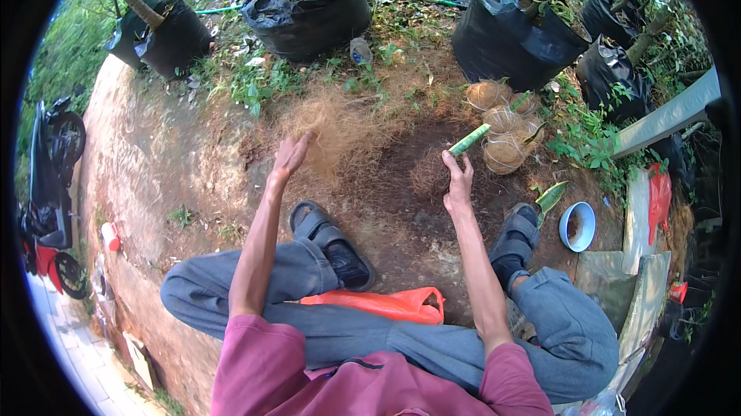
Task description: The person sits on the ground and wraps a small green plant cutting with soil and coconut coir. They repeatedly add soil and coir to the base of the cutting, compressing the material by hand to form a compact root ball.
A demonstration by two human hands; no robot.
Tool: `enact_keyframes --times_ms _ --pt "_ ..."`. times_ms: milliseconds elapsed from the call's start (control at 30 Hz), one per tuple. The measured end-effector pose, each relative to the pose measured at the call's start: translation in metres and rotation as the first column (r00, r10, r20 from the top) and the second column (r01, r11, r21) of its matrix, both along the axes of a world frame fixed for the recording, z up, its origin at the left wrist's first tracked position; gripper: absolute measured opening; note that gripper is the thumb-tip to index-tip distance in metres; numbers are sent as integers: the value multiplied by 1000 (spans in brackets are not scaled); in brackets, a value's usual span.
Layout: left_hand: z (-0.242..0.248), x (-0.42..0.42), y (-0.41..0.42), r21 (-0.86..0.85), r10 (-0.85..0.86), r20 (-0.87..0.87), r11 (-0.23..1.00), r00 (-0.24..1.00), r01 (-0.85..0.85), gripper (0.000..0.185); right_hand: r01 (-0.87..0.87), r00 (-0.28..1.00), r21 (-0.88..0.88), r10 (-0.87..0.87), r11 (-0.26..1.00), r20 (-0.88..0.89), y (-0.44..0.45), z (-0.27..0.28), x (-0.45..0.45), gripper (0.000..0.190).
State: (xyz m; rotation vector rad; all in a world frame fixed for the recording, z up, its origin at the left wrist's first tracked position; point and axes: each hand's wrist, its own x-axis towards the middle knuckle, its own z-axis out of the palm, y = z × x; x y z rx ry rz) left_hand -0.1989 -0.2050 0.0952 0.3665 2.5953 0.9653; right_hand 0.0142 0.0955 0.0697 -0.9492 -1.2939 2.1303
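My right hand (pixel 458 181) grips a green snake plant leaf cutting (pixel 470 139), tilted up to the right. Beside those fingers is a clump of dark brown fibre (pixel 429 176); whether it is joined to the leaf I cannot tell. My left hand (pixel 291 154) is at the near left edge of a pale, loose heap of coconut fibre (pixel 330 126). Its fingertips touch the strands, but a firm hold is not visible. Right of the cutting sit several fibre balls (pixel 502 152) bound with white string, some with green leaves poking out.
Another snake plant leaf (pixel 551 197) lies by my right sandal (pixel 514 236), near a light blue bowl (pixel 577 226). An orange plastic bag (pixel 376 306) is under my legs. Black planter bags (pixel 310 19) line the far side. A red mug (pixel 110 236) and a motorcycle (pixel 49 196) are at left.
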Motion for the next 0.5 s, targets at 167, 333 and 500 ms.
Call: enact_keyframes --times_ms 167,333,500 --pt "-12 15 20 -272 -34 -116 962 993 1 50 -18 1000 12 18 1000 -16 -1 12 1 53" --pt "-18 26 22 513 -66 363 847 929 -141 30 8 997 -30 -10 1000 -78 -3 23 -3 67" --pt "-42 27 33 637 -196 389 763 900 -109 10 -24 999 14 25 1000 -47 -8 26 -4 64"
